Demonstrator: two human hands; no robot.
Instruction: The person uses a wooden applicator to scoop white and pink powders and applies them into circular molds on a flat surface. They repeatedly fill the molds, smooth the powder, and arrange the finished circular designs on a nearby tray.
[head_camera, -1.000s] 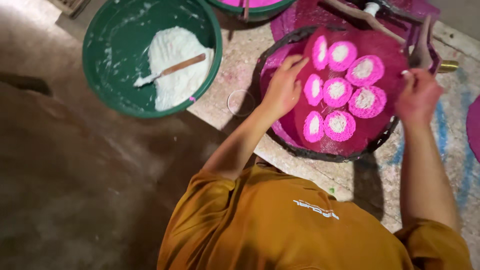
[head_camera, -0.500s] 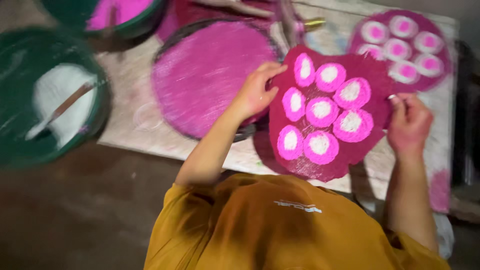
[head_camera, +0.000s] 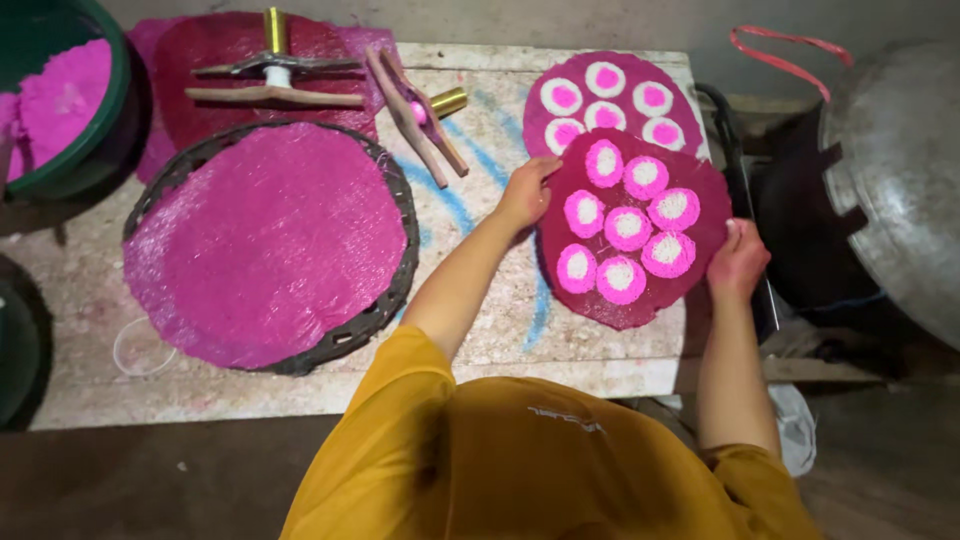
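Both my hands hold a round dark magenta mat (head_camera: 640, 312) that carries several pink cakes (head_camera: 628, 228) with white centres. My left hand (head_camera: 525, 190) grips its left edge and my right hand (head_camera: 738, 262) grips its right edge. The mat is at the right end of the stone table (head_camera: 480, 320). It overlaps the near side of a second magenta mat (head_camera: 685, 115), which also carries several white-and-pink cakes. Whether the held mat rests on the table or hangs just above it is unclear.
A round woven tray (head_camera: 400, 200) covered by a magenta sheet (head_camera: 265, 240) lies at table left. Behind it are wooden press tools (head_camera: 270, 75) and a wooden clamp (head_camera: 420, 115). A green basin (head_camera: 95, 150) stands far left, and a large metal lid (head_camera: 900, 180) is at the right.
The mat with cakes came off the woven tray and travelled right in both hands. It now overlaps the second mat at the table's right end. The view swung right.
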